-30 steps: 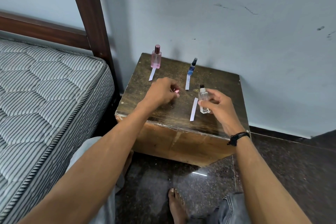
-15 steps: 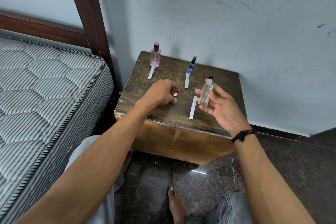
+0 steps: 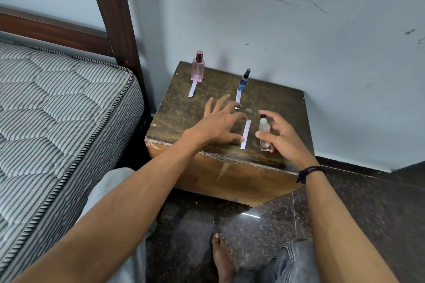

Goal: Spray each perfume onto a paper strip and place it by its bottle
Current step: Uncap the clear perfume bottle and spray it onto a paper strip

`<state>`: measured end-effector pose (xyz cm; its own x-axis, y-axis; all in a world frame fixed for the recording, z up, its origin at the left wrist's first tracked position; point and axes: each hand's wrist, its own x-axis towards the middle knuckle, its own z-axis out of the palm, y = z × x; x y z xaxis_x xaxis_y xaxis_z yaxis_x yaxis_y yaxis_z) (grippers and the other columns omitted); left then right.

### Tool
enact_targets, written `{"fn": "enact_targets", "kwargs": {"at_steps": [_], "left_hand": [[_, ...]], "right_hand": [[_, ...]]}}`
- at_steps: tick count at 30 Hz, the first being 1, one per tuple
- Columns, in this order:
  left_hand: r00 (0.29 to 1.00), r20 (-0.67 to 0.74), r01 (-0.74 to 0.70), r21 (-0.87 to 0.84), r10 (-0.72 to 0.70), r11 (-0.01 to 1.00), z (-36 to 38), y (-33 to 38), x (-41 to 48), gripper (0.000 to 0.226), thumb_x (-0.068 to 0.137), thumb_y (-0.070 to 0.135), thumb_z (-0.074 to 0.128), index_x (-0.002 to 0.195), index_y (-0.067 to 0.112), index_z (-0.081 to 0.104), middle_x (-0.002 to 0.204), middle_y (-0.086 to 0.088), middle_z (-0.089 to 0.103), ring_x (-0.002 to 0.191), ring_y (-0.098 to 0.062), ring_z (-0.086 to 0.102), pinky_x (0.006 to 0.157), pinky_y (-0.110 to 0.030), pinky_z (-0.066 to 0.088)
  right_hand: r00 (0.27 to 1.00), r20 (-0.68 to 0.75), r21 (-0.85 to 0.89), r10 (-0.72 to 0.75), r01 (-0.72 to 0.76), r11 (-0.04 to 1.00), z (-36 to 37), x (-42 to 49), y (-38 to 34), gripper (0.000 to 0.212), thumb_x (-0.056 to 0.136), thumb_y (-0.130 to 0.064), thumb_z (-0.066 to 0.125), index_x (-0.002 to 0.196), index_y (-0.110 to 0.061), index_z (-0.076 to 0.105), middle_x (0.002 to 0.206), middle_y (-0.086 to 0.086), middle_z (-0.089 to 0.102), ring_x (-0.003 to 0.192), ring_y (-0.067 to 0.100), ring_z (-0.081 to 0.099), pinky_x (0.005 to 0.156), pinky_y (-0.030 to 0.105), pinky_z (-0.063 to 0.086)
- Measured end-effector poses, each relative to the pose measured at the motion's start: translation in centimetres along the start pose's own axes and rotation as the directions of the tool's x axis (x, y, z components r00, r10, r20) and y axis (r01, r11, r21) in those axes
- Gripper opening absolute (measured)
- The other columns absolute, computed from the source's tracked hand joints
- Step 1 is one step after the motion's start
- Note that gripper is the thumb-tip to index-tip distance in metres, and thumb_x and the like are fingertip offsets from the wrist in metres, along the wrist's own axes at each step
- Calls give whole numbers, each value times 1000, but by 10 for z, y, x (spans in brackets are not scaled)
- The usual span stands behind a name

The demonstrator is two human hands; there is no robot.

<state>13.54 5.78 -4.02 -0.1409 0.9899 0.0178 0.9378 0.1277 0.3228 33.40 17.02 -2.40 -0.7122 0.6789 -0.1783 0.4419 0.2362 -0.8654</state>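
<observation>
A small wooden table (image 3: 181, 108) carries three perfume bottles, each with a white paper strip beside it. The pink bottle (image 3: 197, 69) stands at the back left with its strip (image 3: 192, 88) in front. The slim blue bottle (image 3: 244, 80) stands at the back middle, its strip (image 3: 238, 97) partly under my fingertips. The clear bottle (image 3: 264, 135) stands upright near the front edge, with my right hand (image 3: 285, 138) curled around it. Its strip (image 3: 246, 133) lies just left of it. My left hand (image 3: 218, 122) hovers flat with fingers spread, thumb tip next to that strip.
A striped mattress (image 3: 57, 110) and a dark wooden bedpost (image 3: 115, 18) are at the left. The wall rises right behind the table. My bare foot (image 3: 222, 257) rests on the dark polished floor below the table's front edge.
My right hand lifted the clear bottle, then set it back down upright beside its strip. My left hand went from a closed fist to spread fingers.
</observation>
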Motion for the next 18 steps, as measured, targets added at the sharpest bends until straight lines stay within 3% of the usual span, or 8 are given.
{"fn": "enact_targets", "kwargs": {"at_steps": [3,10,16,18], "left_hand": [[1000,18,-16,72,15,997,7,3,3,67,85,68,58,143,39,45,161,3,23,153,-28,-11,115,-67,-11],[997,71,-20,117,12,993,10,3,8,68,86,68,56,147,42,41,163,2,19,153,-30,-15,111,-70,-14],[993,112,8,104,-20,995,9,5,8,71,84,70,58,147,41,42,164,2,18,152,-30,-18,111,-71,-14],[993,113,20,90,-30,996,9,4,8,72,83,71,58,146,41,42,164,2,18,152,-29,-18,111,-72,-14]], "right_hand": [[1000,-5,-113,17,-18,993,4,1,5,52,89,-31,70,131,-55,51,113,-1,70,95,15,68,81,37,51],[1000,-2,-280,8,-8,960,12,3,10,41,88,-39,59,123,-57,51,109,-10,61,94,0,55,73,24,43],[999,-5,-338,-42,38,941,14,3,11,44,79,-48,57,120,-60,51,102,-13,62,83,2,56,71,17,39],[998,1,-369,-57,54,928,17,3,10,39,78,-52,57,116,-61,50,95,-15,63,79,6,58,68,22,44]]}}
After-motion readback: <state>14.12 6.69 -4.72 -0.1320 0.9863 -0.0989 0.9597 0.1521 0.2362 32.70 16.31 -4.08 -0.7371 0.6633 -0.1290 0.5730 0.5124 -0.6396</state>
